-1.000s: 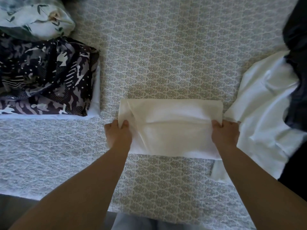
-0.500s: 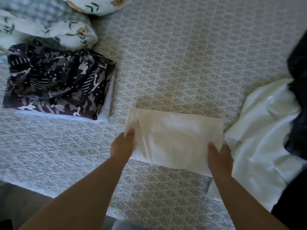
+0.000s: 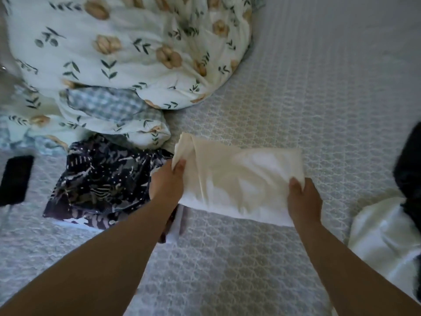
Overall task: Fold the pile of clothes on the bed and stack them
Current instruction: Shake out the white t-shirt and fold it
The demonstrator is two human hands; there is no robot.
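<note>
So I've got the folded cream cloth up off the bed, left hand pinching its left end, right hand gripping the right end. It's just right of the camo stack, left edge over it. Floral duvet behind, phone far left, white garment and something dark at right.
</note>
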